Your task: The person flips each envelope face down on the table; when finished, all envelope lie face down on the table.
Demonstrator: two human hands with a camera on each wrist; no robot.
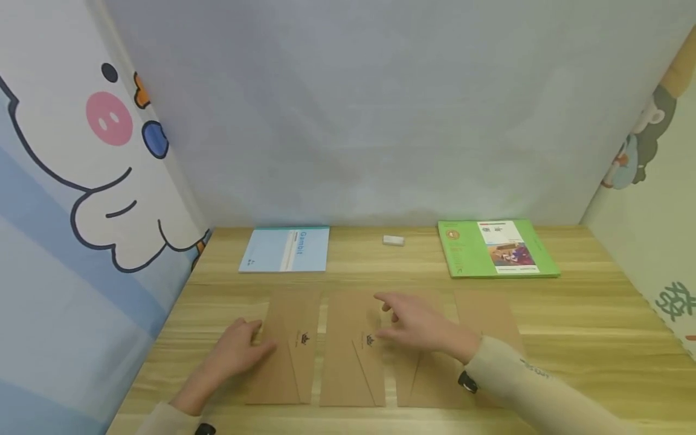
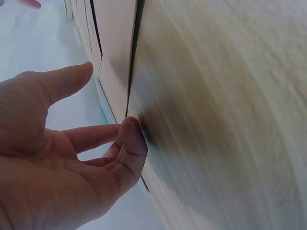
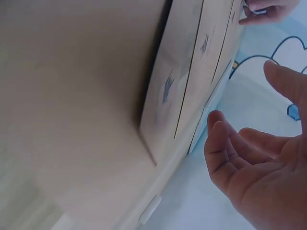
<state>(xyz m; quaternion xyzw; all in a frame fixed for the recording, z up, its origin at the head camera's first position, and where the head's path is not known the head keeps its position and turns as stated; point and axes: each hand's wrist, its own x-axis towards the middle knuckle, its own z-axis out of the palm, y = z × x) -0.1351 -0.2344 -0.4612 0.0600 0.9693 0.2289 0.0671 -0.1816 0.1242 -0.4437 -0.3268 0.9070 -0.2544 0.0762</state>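
Observation:
Several brown paper envelopes lie side by side across the table. At the leftmost envelope (image 1: 304, 368), my left hand (image 1: 236, 350) rests by its left edge, thumb apart from the loosely bent fingers. In the left wrist view, the fingertips (image 2: 132, 132) are down at the tabletop beside the envelope's edge. My right hand (image 1: 415, 320) hovers over the third envelope (image 1: 435, 386), its fingers reaching toward the second envelope (image 1: 342, 374). Nothing sits between its thumb and fingers in the right wrist view. The rightmost envelope (image 1: 486, 311) is partly covered by my right forearm.
Along the back of the wooden table (image 1: 359, 278) lie a light-blue Gambit notebook (image 1: 263, 251), a small white eraser-like block (image 1: 394, 240) and a green book (image 1: 462, 251). A grey backdrop (image 1: 370, 121) rises behind, with printed cloth panels at both sides.

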